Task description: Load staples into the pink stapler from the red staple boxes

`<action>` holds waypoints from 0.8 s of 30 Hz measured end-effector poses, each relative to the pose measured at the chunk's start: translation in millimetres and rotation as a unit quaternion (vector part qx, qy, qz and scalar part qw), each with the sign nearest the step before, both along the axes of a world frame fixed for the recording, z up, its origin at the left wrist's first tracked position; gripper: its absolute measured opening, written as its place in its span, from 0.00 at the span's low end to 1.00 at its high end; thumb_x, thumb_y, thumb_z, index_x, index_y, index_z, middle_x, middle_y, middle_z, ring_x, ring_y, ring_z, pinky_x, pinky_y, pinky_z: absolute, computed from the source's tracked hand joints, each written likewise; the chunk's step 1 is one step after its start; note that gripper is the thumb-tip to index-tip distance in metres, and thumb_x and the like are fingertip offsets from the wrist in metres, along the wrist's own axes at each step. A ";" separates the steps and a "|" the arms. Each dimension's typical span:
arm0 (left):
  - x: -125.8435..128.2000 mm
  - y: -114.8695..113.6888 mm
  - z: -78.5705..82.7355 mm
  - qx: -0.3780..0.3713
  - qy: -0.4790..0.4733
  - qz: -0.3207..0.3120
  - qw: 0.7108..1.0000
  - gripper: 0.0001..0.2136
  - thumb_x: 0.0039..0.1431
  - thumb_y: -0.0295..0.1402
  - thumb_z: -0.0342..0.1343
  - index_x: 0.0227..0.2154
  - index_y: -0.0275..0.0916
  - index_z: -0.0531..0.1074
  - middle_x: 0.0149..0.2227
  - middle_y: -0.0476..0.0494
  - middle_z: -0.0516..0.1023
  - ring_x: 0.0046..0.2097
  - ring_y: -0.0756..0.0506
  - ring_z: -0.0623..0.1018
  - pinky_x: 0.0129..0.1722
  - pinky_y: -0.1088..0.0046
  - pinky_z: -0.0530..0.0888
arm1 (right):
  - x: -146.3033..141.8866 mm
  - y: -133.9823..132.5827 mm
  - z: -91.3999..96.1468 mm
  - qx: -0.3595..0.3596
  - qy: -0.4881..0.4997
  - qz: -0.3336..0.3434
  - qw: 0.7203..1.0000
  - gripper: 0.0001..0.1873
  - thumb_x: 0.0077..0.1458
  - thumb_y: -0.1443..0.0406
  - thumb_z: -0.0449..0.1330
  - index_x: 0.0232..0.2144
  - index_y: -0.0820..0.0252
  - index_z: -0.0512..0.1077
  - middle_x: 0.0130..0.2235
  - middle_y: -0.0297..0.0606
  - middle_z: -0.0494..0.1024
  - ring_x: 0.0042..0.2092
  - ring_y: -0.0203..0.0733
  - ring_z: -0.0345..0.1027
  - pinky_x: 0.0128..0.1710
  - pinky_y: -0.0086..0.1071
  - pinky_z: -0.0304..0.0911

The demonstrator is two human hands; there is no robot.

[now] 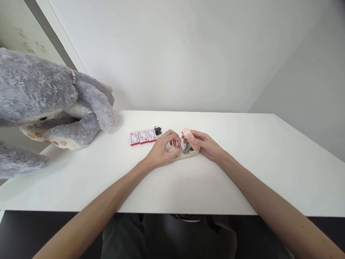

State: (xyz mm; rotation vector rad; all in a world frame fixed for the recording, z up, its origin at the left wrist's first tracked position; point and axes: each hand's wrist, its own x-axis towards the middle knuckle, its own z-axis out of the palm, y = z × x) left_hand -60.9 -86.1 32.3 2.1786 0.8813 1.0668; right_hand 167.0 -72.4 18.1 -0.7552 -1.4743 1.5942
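Observation:
A pink and cream stapler [195, 143] lies on the white table with its pink top swung up, so the metal staple channel inside shows. My right hand [207, 144] is closed around the raised pink top near the hinge end. Over the cream base, my left hand [165, 148] has thumb and index finger pinched together. Between these fingertips is a small grey strip of staples [181, 148], at the metal channel; it is partly hidden by the fingers. The left palm also covers the front end of the base.
Three red and white staple boxes [143, 136] stand in a row left of my hands, with small grey strips on top. A black staple remover [158, 130] lies beside them. A large grey plush toy [91, 104] sits at the table's left. Behind the table [256, 154] rises a white wall.

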 end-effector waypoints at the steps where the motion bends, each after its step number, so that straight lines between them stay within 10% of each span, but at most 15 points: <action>1: -0.4 0.8 1.7 -0.024 -0.027 -0.002 0.999 0.04 0.55 0.26 0.53 0.32 0.41 0.70 0.40 0.45 0.74 0.40 0.47 0.73 0.44 0.66 0.74 | 0.4 0.8 -1.0 0.002 -0.002 -0.012 1.000 0.18 0.58 0.51 0.70 0.46 0.53 0.81 0.45 0.40 0.78 0.46 0.45 0.70 0.44 0.37 0.66; 11: -8.0 14.6 8.5 -0.305 -0.313 -0.014 0.899 0.05 0.44 0.27 0.53 0.26 0.40 0.65 0.33 0.45 0.76 0.28 0.50 0.70 0.33 0.69 0.69 | -1.0 4.6 -4.2 0.015 -0.015 -0.093 0.995 0.22 0.56 0.48 0.71 0.50 0.47 0.82 0.49 0.41 0.82 0.53 0.52 0.72 0.46 0.41 0.68; 24: -10.2 17.4 9.8 -0.385 -0.386 -0.023 0.838 0.06 0.45 0.31 0.56 0.28 0.39 0.65 0.31 0.47 0.74 0.27 0.51 0.70 0.30 0.74 0.67 | -5.1 -2.8 6.6 0.024 -0.115 -0.178 0.977 0.26 0.52 0.45 0.72 0.51 0.45 0.82 0.51 0.35 0.84 0.51 0.52 0.76 0.48 0.41 0.70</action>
